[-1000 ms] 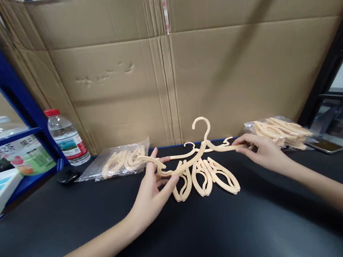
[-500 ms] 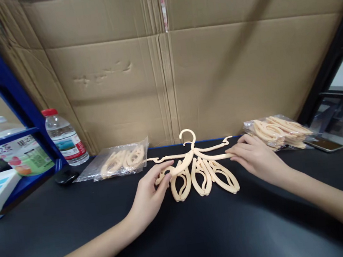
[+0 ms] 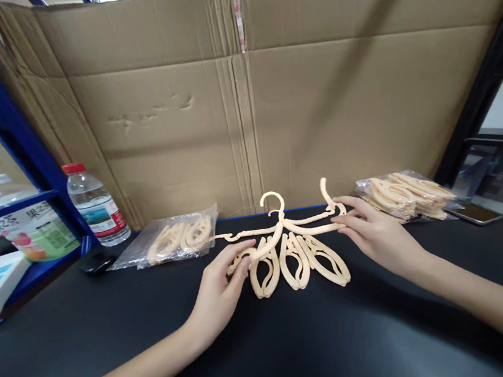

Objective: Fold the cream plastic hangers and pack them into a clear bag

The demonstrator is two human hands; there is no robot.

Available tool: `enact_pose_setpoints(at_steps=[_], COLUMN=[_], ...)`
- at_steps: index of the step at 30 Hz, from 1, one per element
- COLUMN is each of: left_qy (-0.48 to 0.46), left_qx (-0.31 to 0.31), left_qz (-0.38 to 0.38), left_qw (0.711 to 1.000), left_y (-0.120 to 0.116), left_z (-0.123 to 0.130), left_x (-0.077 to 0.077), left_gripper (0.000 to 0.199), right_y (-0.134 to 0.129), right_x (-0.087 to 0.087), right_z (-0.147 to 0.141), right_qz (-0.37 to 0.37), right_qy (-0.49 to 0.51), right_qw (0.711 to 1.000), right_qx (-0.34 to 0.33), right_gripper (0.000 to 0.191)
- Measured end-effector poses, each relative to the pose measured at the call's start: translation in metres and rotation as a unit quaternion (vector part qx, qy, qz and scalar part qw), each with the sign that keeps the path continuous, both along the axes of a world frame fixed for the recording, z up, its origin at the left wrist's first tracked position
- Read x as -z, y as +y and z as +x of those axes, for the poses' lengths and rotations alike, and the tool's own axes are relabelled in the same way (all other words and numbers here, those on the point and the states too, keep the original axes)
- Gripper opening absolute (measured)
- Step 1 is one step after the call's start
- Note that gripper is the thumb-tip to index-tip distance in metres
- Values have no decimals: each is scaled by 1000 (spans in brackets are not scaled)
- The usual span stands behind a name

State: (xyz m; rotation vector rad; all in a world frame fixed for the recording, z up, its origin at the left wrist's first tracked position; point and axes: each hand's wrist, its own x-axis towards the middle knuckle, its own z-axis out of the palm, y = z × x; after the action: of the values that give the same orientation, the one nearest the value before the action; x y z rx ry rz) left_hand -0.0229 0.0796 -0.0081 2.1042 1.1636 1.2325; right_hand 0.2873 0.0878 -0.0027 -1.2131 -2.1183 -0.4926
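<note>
A cream plastic hanger (image 3: 310, 229) with its arms spread hangs between my hands, its curved hook at the top. My left hand (image 3: 220, 285) pinches the end of its left arm. The tip of the right arm is between the fingers of my right hand (image 3: 375, 228), where a hooked end piece stands up above the fingertips. Behind it lies another unfolded hanger (image 3: 257, 231), partly hidden. Below, on the black table (image 3: 299, 343), several folded hangers (image 3: 295, 269) are fanned out side by side.
Bagged hanger parts (image 3: 178, 235) lie at the back left, and more bags (image 3: 407, 192) at the back right beside a phone (image 3: 480, 213). A red-capped bottle (image 3: 99, 211) and a black mouse (image 3: 96, 261) are at the left. Cardboard (image 3: 168, 119) stands behind.
A hooked end piece by my right fingertips has swung upright. My right fingers have shifted a little; my left hand keeps its hold.
</note>
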Motion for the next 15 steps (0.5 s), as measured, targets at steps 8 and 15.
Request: enact_pose_setpoints(at_steps=[8, 15], left_qy=[-6, -58], left_qx=[2, 1], left_qz=[4, -58], left_qw=[1000, 997], left_y=[1, 0], left_z=[-1, 0], left_x=[1, -5], left_gripper=[28, 32], right_y=[4, 7], right_x=[1, 0], right_z=[-2, -1], right_qz=[-112, -263], right_qy=[176, 302], right_qw=[975, 905], right_qx=[-78, -143], right_gripper=[30, 29])
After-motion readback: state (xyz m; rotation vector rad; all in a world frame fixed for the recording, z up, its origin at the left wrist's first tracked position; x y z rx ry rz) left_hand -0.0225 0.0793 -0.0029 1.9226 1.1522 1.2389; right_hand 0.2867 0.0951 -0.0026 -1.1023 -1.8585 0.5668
